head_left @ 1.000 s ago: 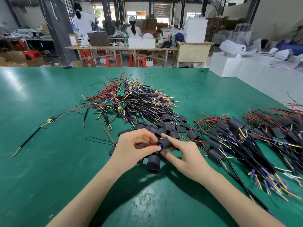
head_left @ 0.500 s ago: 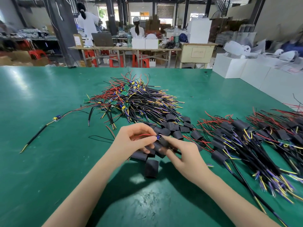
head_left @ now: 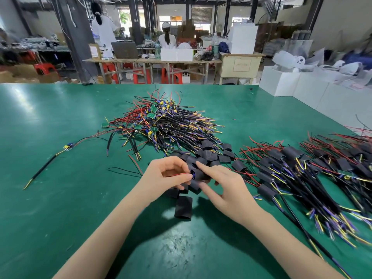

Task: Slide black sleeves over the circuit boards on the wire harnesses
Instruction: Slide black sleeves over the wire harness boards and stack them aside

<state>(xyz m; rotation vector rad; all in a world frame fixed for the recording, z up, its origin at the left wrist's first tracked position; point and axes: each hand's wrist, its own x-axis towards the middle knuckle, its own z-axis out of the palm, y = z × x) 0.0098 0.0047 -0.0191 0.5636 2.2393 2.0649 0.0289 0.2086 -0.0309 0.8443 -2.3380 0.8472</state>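
two hands meet low over the green worktable, which carries a far heap of bare wire harnesses and a sleeved bundle at right. loose black sleeves lie scattered between the heaps. the left hand pinches a harness's red wire beside its blue part; the right hand grips a black sleeve at that part, forefinger extended. one sleeve lies just below the hands.
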